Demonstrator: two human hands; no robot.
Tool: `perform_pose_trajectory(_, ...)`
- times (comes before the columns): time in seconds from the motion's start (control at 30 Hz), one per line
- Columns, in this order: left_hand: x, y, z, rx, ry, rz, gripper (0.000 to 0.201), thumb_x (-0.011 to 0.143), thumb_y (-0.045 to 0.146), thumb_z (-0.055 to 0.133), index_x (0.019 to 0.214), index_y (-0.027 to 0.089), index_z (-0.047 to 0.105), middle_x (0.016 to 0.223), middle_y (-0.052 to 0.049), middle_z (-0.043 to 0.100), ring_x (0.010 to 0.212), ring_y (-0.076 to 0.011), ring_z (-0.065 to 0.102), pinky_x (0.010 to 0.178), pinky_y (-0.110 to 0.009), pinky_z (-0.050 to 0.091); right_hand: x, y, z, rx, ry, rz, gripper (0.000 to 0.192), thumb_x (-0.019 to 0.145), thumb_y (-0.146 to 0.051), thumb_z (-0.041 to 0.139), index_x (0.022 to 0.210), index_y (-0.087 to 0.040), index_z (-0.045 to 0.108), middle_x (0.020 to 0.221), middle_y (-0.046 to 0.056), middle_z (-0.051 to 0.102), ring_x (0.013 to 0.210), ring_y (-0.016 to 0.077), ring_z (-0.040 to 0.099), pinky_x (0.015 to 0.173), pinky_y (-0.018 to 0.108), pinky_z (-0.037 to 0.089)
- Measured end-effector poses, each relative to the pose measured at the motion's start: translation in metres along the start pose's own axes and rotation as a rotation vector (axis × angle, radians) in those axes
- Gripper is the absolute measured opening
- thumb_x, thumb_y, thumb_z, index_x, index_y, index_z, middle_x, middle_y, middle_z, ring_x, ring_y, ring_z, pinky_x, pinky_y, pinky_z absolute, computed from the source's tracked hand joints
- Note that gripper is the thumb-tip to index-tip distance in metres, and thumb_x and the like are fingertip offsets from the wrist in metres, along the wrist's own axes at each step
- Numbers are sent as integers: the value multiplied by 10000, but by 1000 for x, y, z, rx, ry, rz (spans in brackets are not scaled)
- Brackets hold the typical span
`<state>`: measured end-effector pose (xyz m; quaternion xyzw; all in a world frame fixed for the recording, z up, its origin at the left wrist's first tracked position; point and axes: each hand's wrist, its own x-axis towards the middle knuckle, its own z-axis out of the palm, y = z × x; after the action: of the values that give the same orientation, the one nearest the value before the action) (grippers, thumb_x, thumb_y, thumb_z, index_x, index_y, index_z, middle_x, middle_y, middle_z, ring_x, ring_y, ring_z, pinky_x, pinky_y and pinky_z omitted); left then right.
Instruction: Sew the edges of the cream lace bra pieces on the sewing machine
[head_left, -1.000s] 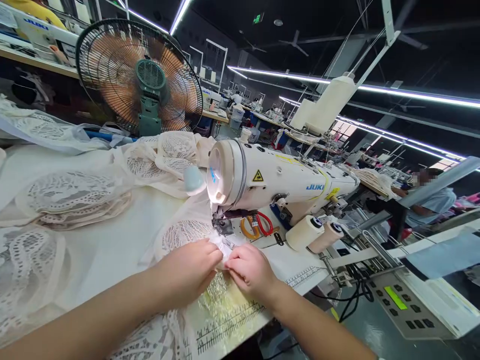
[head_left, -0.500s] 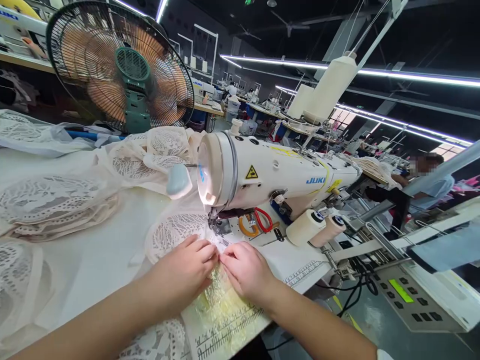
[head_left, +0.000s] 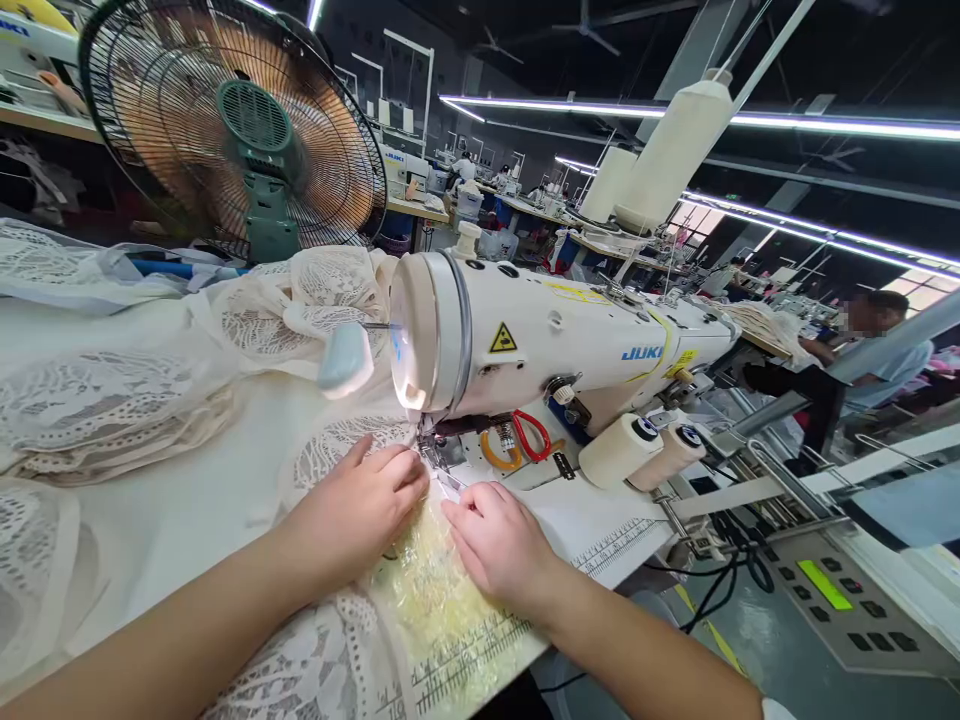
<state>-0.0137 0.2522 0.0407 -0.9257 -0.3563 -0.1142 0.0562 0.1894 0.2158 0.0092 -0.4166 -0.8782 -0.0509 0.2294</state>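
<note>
My left hand [head_left: 367,515] is closed on the edge of a white lace piece [head_left: 341,445], just in front of the needle area of a white sewing machine [head_left: 525,330]. The lace runs left from the presser foot [head_left: 431,450]. To its right, my right hand [head_left: 502,545] has thumb and fingers pinched together beside a small metal guide [head_left: 448,483]; what lies between the fingertips is hidden. Under both hands is a yellowish, plastic-covered patch [head_left: 435,590] on the table, with a printed ruler [head_left: 480,645] along the edge.
Lace piles [head_left: 97,410] cover the left of the table. A large fan [head_left: 255,120] stands behind them. Red-handled snips [head_left: 531,436], thread cones [head_left: 619,452] and a pale blue lamp [head_left: 345,358] are around the machine. A control box [head_left: 832,590] sits at right; another person [head_left: 885,330] sits beyond.
My hands have moved apart: the left has shifted slightly left, while the right has moved a little right. More of the yellowish patch shows between them. The camera view has shifted slightly.
</note>
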Motion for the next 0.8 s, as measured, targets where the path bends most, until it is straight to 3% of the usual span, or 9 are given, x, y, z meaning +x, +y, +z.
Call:
perform_pose_trajectory(0.2,3,-4,-1,67,-89,-45,308,917,195,393,1101,157,637,1057,-138,634,1087,-309,546,1010,-629,330,0,0,0,23,14,4,224,880,-157,419,949,-152,631,780,60,535,691,173,416,593,287,372)
perform_pose_trajectory(0.47,2,-12,7,100,-67,-124,354,919,299,432,1167,133,622,1160,-172,629,1182,-368,496,991,-668,342,-1,1,-1,36,7,7,224,855,-156,459,982,-146,643,797,65,544,704,180,434,599,289,383)
perform_pose_trajectory(0.63,1,-17,9,131,7,-165,353,914,320,430,1119,133,649,1193,-202,617,1190,-404,488,971,-699,317,-1,0,-1,65,20,14,246,859,-156,434,964,-138,656,793,71,563,700,185,450,601,301,402)
perform_pose_trajectory(0.7,1,-17,3,101,65,-164,326,911,284,409,1029,135,675,1191,-198,613,1185,-395,490,972,-669,328,-1,0,-1,89,28,20,239,857,-154,432,939,-141,657,789,71,568,702,183,461,610,302,415)
perform_pose_trajectory(0.8,-4,-11,-14,-111,33,-111,320,899,246,377,818,185,680,1011,-117,658,993,-288,584,849,-452,460,-1,3,-4,137,51,32,239,861,-172,425,908,-152,658,781,67,575,707,180,489,628,303,438)
